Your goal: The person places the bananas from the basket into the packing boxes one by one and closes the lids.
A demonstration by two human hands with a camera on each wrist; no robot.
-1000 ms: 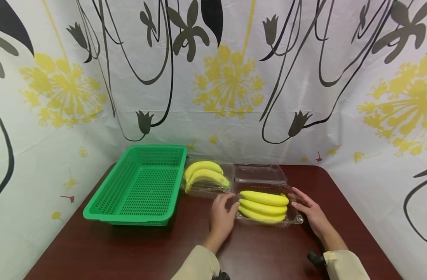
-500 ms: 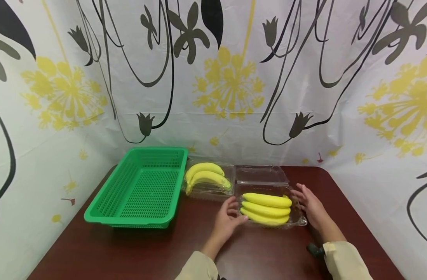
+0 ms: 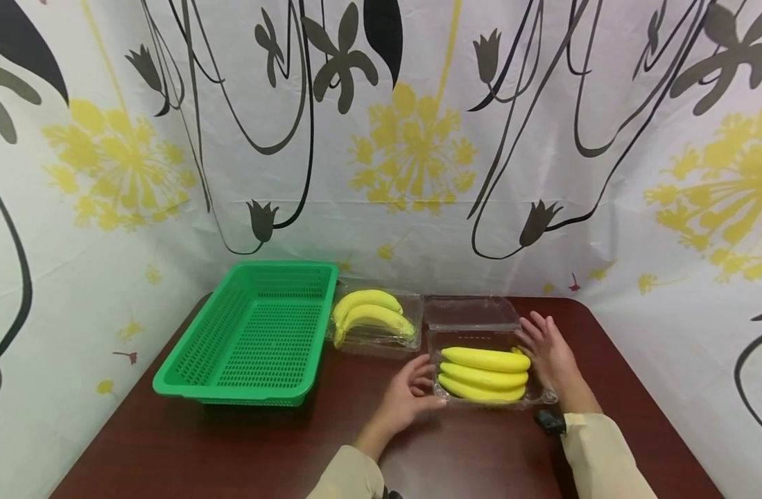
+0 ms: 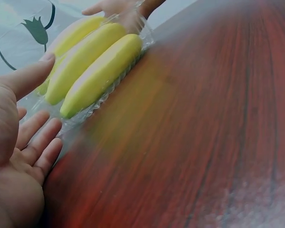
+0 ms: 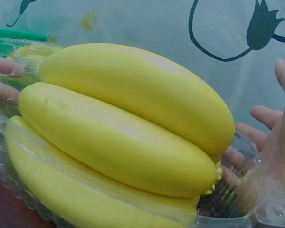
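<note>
A bunch of yellow bananas (image 3: 483, 375) lies in a clear plastic clamshell container (image 3: 548, 397), its lid (image 3: 471, 312) folded back behind it. My left hand (image 3: 402, 400) is at the container's left side, thumb toward the front corner. In the left wrist view its loosely extended fingers (image 4: 43, 142) are right at the plastic wall. On the opposite side, my right hand (image 3: 557, 360) is at the right wall with fingers spread. The right wrist view shows its lower fingers partly behind the clear plastic and the banana stems (image 5: 217, 178) close by.
A green perforated basket (image 3: 268, 339) stands on the left of the dark red table (image 3: 243, 450). Beside it, at the back, a second clear container (image 3: 412, 294) holds more bananas (image 3: 371, 315). A patterned cloth (image 3: 418, 235) hangs directly behind the table.
The front container with its bananas has shifted slightly to the right. My left thumb has come down toward its front corner, and my right hand's fingers have lifted and spread along the right side.
</note>
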